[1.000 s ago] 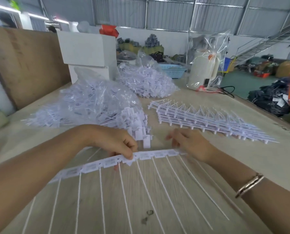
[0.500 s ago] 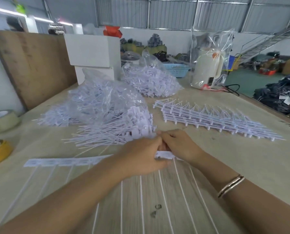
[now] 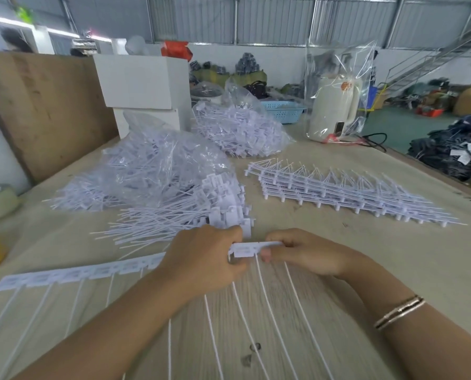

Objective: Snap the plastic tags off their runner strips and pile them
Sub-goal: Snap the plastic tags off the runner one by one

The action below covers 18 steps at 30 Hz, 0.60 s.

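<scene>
Two bare arms are seen coming in from the bottom edge, and no sleeves are worn on them. The left hand (image 3: 201,259) is bare, with no ring or glove to be seen on it, and the right hand (image 3: 308,252) is bare too, with short, plain nails seen on its fingers (image 3: 267,255). A thin bracelet (image 3: 400,311) is worn on the right wrist; it is made of a few slim bands set side by side, shiny like metal, in gold and pinkish tones with a darker line between them.
</scene>
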Available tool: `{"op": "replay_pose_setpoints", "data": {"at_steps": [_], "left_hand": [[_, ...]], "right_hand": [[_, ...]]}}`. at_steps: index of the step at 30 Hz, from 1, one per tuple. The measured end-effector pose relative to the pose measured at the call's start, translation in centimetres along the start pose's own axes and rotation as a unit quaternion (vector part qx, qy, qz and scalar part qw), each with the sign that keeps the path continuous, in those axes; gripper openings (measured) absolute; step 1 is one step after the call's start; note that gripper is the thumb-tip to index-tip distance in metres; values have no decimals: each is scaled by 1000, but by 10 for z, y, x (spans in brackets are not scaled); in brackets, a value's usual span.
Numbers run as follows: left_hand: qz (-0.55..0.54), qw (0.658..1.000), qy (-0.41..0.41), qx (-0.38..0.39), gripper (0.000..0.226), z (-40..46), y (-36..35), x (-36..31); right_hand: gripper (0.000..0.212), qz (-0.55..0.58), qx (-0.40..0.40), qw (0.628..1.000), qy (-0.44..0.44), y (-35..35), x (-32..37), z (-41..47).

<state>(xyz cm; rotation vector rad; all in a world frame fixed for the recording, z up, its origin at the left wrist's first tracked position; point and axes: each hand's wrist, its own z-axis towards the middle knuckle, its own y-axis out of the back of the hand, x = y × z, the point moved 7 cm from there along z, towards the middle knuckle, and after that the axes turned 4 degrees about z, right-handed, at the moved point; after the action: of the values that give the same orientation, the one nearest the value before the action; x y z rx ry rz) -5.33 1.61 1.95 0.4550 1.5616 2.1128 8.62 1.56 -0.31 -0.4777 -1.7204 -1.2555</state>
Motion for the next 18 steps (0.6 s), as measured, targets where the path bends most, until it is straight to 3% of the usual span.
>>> {"op": "replay_pose_setpoints", "data": {"at_steps": [6,10,14,18], "left_hand": [[23,998,-51,25,17,0,-15,-15],[-59,996,-19,71,30,4,-25,-3],[-144,986,-20,79,17,6,-25,2],[-201,977,-19,73,25,9,-23,1]], "right_hand": [[25,47,23,998,44,-11,6,2],[26,47,-29,993,107,-12,13,4],[18,25,-79,979,184,-8,23,3],[12,-8,-104,970,218,-4,25,2]]}}
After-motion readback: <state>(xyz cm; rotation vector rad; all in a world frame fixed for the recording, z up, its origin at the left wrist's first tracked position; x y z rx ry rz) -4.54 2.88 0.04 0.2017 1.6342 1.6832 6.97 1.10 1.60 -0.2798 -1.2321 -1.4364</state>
